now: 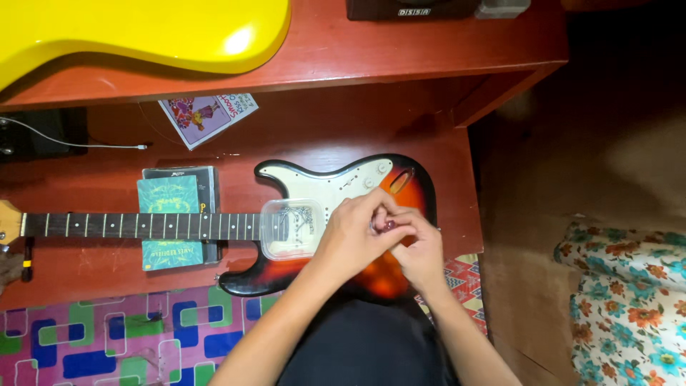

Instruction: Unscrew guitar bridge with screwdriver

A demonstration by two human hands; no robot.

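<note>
A sunburst electric guitar (pixel 389 275) with a white pickguard (pixel 321 187) lies flat on a red wooden surface, its dark neck (pixel 136 225) running left. A clear plastic container (pixel 286 227) rests on the guitar over the pickups. My left hand (pixel 350 236) and my right hand (pixel 421 250) meet above the guitar's body, right of the container. Their fingertips pinch a small dark reddish object (pixel 389 225) between them; what it is cannot be made out.
A yellow guitar body (pixel 143 32) lies on the upper shelf. A teal booklet (pixel 168 196) and a dark case sit under the neck; a colourful leaflet (pixel 207 114) and a white cable (pixel 71 143) lie behind. A patterned mat (pixel 107 336) and floral cloth (pixel 629 286) cover the floor.
</note>
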